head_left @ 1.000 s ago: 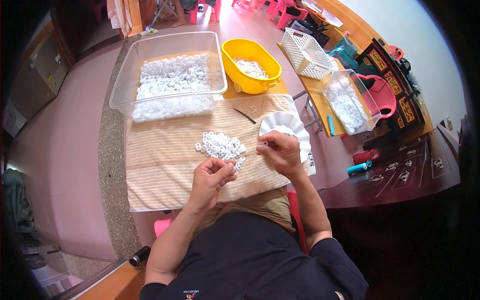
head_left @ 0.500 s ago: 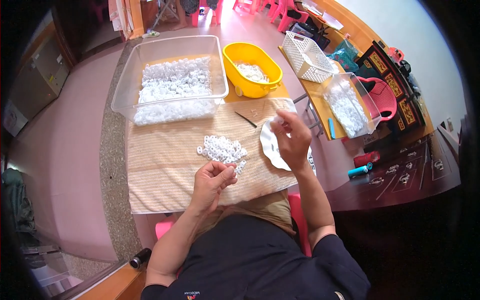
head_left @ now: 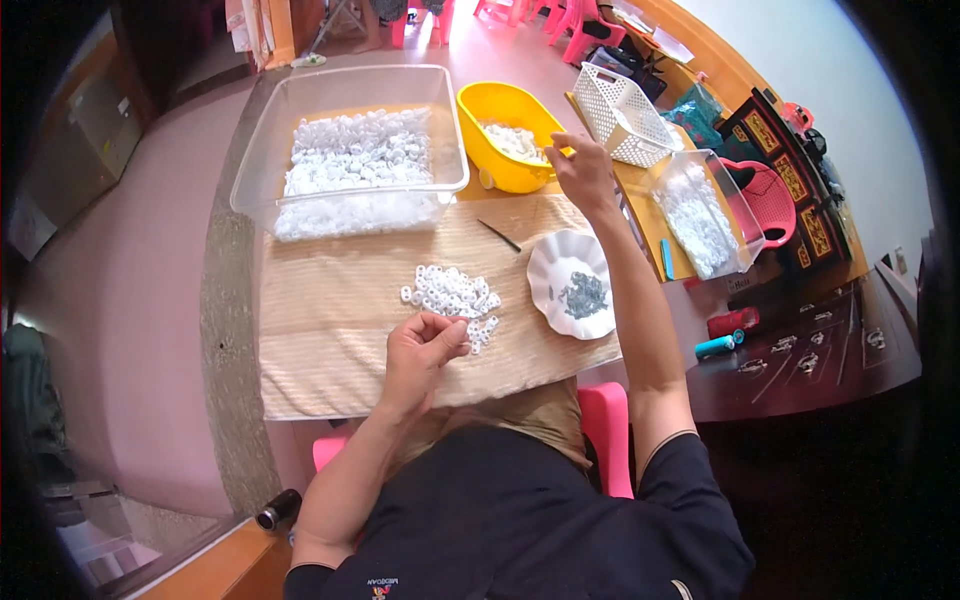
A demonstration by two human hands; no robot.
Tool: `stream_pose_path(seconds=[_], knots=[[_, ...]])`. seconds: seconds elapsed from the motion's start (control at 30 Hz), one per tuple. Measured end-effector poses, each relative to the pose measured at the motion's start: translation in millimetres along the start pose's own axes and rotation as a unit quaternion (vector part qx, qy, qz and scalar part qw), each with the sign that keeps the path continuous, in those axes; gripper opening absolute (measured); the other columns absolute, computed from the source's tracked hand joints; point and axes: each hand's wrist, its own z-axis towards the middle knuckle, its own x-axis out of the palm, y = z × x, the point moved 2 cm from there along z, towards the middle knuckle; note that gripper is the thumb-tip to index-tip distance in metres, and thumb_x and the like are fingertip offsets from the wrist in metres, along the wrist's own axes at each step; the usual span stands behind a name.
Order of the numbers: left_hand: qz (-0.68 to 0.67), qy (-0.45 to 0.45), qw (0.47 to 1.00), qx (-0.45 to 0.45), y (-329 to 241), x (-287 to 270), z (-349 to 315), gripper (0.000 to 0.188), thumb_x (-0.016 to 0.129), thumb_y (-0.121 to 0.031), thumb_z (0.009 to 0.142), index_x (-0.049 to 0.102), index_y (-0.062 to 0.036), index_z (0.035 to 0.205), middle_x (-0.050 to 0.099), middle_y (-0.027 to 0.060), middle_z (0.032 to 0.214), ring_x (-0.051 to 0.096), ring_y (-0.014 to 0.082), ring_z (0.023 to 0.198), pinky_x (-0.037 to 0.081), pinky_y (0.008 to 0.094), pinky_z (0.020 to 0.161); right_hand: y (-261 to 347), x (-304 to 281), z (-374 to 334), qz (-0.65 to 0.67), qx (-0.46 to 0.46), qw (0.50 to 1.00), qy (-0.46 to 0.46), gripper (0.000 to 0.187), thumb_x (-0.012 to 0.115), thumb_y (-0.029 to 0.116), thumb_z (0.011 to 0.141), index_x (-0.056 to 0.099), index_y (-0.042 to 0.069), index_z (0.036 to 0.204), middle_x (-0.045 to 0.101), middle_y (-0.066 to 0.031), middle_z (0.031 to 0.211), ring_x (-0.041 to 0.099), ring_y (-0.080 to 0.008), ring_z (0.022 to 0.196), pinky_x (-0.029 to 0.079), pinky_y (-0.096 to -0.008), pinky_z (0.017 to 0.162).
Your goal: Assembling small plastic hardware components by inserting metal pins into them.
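My left hand (head_left: 422, 360) is closed in a pinch just in front of a pile of small white plastic pieces with holes (head_left: 448, 290). Whatever its fingertips hold, if anything, is too small to make out. Stretched far forward, my right hand (head_left: 582, 172) is over the right rim of a yellow tub (head_left: 497, 165) that has pale pieces in it. Its thumb and forefinger look parted, and nothing shows between them. Beneath my right forearm sits a white scalloped plate (head_left: 546, 262) with small dark grey bits (head_left: 585, 295).
A large clear bin (head_left: 450, 190) full of white pieces stands at the back left. Thin dark tweezers-like tool (head_left: 499, 235) lies on the beige cloth (head_left: 330, 340). On the right-hand side table are a white perforated basket (head_left: 625, 120), another clear bin (head_left: 745, 245) and a blue stick-like object (head_left: 666, 258).
My right hand has moved forward from above the plate to the yellow tub, uncovering the dark bits on the plate. The left hand keeps its pinch in nearly the same place.
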Motion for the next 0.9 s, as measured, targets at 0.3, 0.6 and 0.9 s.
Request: stream_pose_path(seconds=[0.3,0.6,0.9], knots=[[-0.006,-0.014,1.0,-0.003,-4,-4,2,0.009,0.067,-0.007,0.087,0.058,-0.0044,0.086,0.065,0.0096,0.094,0.061,0.0112,0.077,0.054,0.0262,0.071,25,-8,-88,0.141,0.01,0.985,0.103,0.018,0.07,0.005,0.083,0.068,0.0,0.1,0.067,-0.005,0.085,0.059,-0.0084,0.065,0.049,-0.022,0.06],[-0.011,-0.05,0.998,0.029,-7,-10,5,0.008,0.067,-0.007,0.087,0.059,-0.0045,0.088,0.066,0.0078,0.093,0.062,0.0106,0.076,0.056,0.0243,0.068,54,-9,-142,0.166,0.036,0.953,0.253,0.015,0.07,0.007,0.081,0.068,0.001,0.095,0.067,-0.0102,0.084,0.063,-0.0156,0.067,0.05,-0.028,0.062],[-0.016,-0.066,0.997,0.043,-6,-12,4,0.008,0.067,-0.007,0.087,0.059,-0.0045,0.088,0.066,0.0086,0.092,0.062,0.0101,0.074,0.056,0.0232,0.067,66,-4,-164,0.06,-0.017,0.943,0.327,0.018,0.067,0.016,0.081,0.069,0.006,0.094,0.066,-0.0127,0.092,0.064,-0.0317,0.086,0.05,-0.0391,0.076]])
